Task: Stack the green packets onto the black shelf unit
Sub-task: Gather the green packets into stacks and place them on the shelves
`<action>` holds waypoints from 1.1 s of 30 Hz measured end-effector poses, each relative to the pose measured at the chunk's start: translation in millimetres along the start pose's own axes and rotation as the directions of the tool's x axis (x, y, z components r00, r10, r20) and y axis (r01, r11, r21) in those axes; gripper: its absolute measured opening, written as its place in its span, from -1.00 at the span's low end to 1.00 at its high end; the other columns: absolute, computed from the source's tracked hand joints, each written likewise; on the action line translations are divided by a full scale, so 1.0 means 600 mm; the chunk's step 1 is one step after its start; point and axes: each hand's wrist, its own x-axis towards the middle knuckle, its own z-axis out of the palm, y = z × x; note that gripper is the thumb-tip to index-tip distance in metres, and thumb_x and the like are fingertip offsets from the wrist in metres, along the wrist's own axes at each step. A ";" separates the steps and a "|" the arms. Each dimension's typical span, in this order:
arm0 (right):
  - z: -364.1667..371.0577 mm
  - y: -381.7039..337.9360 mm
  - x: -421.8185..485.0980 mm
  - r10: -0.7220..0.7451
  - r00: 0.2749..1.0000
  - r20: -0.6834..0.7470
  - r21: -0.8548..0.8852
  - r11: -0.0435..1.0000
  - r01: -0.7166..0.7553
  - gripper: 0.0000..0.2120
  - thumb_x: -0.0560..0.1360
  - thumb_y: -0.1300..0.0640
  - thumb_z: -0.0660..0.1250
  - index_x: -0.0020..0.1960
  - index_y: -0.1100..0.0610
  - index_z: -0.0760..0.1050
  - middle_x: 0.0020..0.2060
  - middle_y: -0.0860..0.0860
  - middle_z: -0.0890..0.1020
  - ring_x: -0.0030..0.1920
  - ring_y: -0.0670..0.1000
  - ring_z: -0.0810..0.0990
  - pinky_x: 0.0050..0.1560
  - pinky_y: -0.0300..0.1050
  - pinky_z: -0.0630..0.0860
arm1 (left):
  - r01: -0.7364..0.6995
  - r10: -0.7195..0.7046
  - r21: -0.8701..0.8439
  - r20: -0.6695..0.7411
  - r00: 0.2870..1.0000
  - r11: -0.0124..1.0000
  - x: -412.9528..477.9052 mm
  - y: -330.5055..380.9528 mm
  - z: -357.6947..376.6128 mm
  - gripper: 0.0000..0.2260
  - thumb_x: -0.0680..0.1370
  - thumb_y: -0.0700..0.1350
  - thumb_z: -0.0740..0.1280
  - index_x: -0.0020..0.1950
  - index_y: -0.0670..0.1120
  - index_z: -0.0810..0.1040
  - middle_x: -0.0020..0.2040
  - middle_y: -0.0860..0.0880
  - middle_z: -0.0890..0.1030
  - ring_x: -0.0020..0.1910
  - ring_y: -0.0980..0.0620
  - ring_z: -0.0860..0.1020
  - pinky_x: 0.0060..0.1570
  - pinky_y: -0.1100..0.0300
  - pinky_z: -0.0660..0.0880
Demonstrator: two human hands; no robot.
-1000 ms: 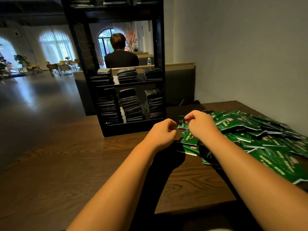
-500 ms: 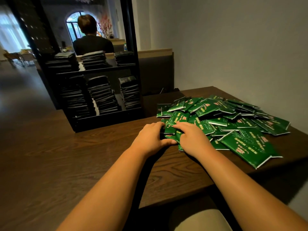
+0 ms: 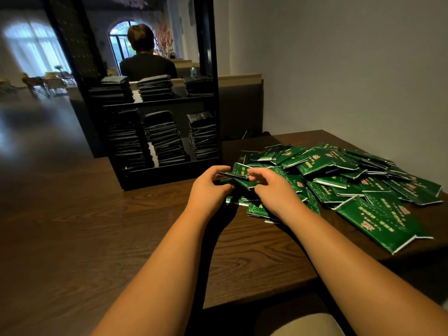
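Pinching green packets, left hand and right hand hover over wooden table.

In front of the black shelf unit and off to its left, the tabletop is bare wood, open for a hand to pass. To the shelf unit's right, a loose pile of green packets covers the tabletop toward the wall. Inside the shelf unit, three lower stacks nearly reach the board above; the upper stacks leave open room overhead.
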 end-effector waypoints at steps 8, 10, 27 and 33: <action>0.011 -0.032 0.023 -0.105 0.994 0.012 0.062 0.993 0.104 -0.53 0.56 0.30 0.36 0.36 -0.13 0.58 0.09 -0.09 0.70 -0.06 -0.05 0.68 -0.20 -0.22 0.50 | -0.070 0.052 -0.192 -0.095 0.994 0.979 0.009 -0.003 -0.016 -0.87 0.63 -0.10 0.51 0.16 0.06 0.68 0.02 0.07 0.76 0.01 0.13 0.74 0.08 0.09 0.67; 0.007 -0.048 0.038 -0.135 0.990 -0.041 0.166 0.976 0.140 -0.60 0.56 0.27 0.43 0.27 -0.15 0.62 0.02 -0.11 0.72 -0.05 -0.05 0.71 -0.18 -0.24 0.57 | -0.081 0.049 -0.283 -0.120 0.992 0.956 0.012 0.001 -0.022 -0.89 0.65 -0.08 0.49 0.17 0.04 0.68 0.04 0.04 0.77 0.04 0.09 0.74 0.06 0.09 0.66; 0.077 -0.031 0.067 -0.114 0.993 -0.016 0.271 0.956 0.114 -0.27 0.54 -0.23 0.47 0.60 0.04 0.41 0.54 0.01 0.51 0.58 0.03 0.41 0.54 0.13 0.40 | -0.015 -0.087 -0.530 -0.166 0.982 0.848 0.022 0.006 -0.035 -0.80 0.71 0.01 0.42 0.31 0.03 0.72 0.17 -0.10 0.77 0.20 -0.16 0.74 0.31 -0.30 0.61; 0.071 -0.035 0.057 -0.108 0.994 0.024 0.327 0.940 0.095 -0.65 0.61 0.22 0.40 0.30 -0.14 0.58 0.18 -0.11 0.73 0.26 -0.01 0.68 0.28 0.03 0.60 | -0.069 0.005 -0.288 -0.219 0.976 0.955 0.021 0.006 -0.038 -0.51 0.56 -0.27 0.44 0.45 0.08 0.57 0.19 0.09 0.73 0.15 0.18 0.70 0.15 0.17 0.65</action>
